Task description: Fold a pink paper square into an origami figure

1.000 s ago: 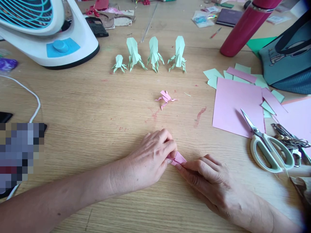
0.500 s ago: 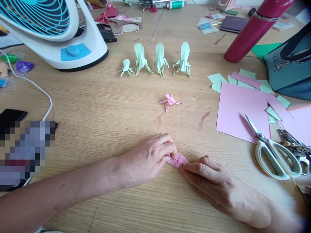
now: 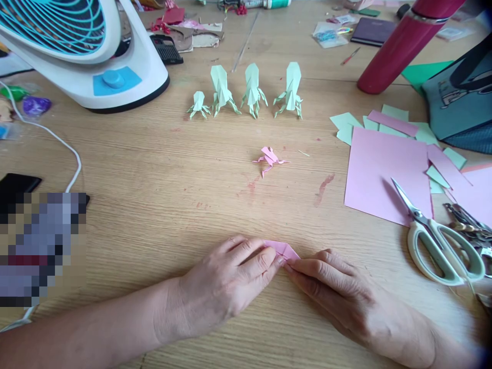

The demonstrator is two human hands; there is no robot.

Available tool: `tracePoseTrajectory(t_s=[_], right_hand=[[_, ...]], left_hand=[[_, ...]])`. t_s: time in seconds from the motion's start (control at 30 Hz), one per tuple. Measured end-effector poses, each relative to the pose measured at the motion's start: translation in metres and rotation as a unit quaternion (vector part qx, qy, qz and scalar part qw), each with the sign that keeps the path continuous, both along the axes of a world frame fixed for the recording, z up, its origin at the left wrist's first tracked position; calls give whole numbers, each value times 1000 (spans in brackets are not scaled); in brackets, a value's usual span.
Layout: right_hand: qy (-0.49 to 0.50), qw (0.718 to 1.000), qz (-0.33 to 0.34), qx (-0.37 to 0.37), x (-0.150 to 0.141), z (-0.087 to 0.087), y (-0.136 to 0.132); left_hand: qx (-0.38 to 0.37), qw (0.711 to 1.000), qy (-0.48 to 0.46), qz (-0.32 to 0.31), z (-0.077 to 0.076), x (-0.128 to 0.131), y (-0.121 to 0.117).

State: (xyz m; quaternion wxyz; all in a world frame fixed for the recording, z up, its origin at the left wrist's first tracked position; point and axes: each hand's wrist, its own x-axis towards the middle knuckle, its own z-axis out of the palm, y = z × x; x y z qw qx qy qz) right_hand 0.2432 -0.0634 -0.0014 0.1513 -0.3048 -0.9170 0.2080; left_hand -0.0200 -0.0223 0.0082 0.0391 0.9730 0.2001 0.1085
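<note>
A small piece of folded pink paper (image 3: 286, 248) lies low over the table between my two hands, creases showing on it. My left hand (image 3: 234, 274) covers its left part, with thumb and fingers closed on its near edge. From the other side, my right hand (image 3: 334, 287) pinches the near right corner between thumb and forefinger. The fingertips of both hands almost meet there. Beyond them rests a small pink origami frog (image 3: 268, 160) with thin legs. Farther back, several pale green origami figures (image 3: 251, 92) stand in a row.
Scissors (image 3: 430, 230) with pale handles overlap a pink paper sheet (image 3: 384, 169) at right, beside green scraps (image 3: 346, 123). A red flask (image 3: 400, 48) and a teal bag (image 3: 461, 97) stand behind. At left are a fan (image 3: 126, 66), a white cable (image 3: 57, 136) and a blurred-out item (image 3: 46, 246).
My left hand has shifted nearer and slid along the pink paper's near edge, uncovering its far edge. My right hand keeps its pinch. The camera view has moved a little.
</note>
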Motion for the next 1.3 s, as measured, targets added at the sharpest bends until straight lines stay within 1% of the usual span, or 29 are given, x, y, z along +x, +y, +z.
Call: tracePoseTrajectory(t_s=[0.1, 0.23, 0.37, 0.5, 0.63, 0.7, 0.73, 0.83, 0.93, 1.13, 1.3], right_hand=[[4, 1000, 4, 15, -2, 2, 1], [-10, 999, 4, 42, -2, 3, 1], [-19, 999, -9, 26, -3, 3, -3], [-19, 1000, -15, 17, -7, 3, -6], [-21, 998, -13, 61, -12, 4, -5], [-22, 996, -15, 82, -13, 3, -4], [-22, 996, -14, 88, -13, 3, -4], [-24, 996, -10, 87, -12, 3, -4], [-22, 996, -8, 82, -11, 2, -4], [-20, 997, -8, 72, -10, 3, -5], [-20, 998, -8, 62, -9, 1, -6]], left_hand=[[13, 1000, 16, 21, 1, 2, -6], [26, 999, 33, 17, 1, 2, -11], [27, 999, 36, 19, 0, 0, -14], [31, 998, 37, 36, 0, 3, -16], [66, 995, 42, 65, 1, 5, -21], [63, 995, 49, 57, 1, 3, -22], [62, 996, 53, 44, 1, 0, -22], [61, 995, 67, 34, 1, -8, -22], [64, 996, 55, 38, 1, -13, -24], [90, 994, 44, 36, -3, -12, -26], [86, 994, 59, 28, -2, -10, -23]])
